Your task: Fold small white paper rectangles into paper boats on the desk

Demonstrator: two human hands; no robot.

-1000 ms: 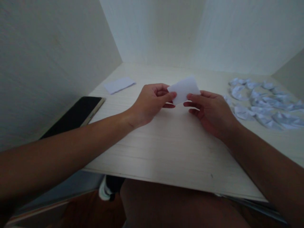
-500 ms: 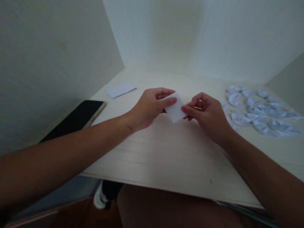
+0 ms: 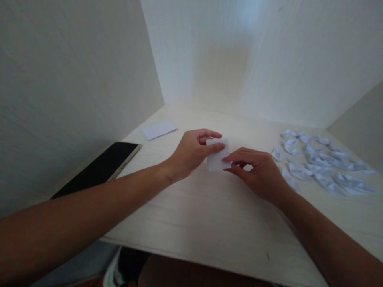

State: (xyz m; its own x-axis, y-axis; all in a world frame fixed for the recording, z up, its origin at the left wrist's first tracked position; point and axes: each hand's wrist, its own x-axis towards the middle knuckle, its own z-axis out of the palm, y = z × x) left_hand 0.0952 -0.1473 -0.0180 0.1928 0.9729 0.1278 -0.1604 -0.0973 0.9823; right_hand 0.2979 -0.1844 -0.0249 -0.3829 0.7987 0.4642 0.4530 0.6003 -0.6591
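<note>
A small white piece of paper (image 3: pixel 216 162), roughly square, is held between both hands over the middle of the table. My left hand (image 3: pixel 197 151) pinches its upper part, thumb on the face toward me and fingers behind. At the lower right edge, my right hand (image 3: pixel 254 167) grips the paper between its fingertips. Whether the sheet has layers is too blurred to tell.
Several folded white paper pieces (image 3: pixel 321 159) are spread on the right of the table (image 3: pixel 191 223). A flat stack of white paper (image 3: pixel 159 130) lies at the back left. Beside the left wall is a black-topped, light-edged device (image 3: pixel 103 165). Walls enclose the table's back and sides.
The paper has turned from a tilted position to nearly square with me. My right hand has shifted its grip along the paper's right edge. The camera view has tipped upward slightly.
</note>
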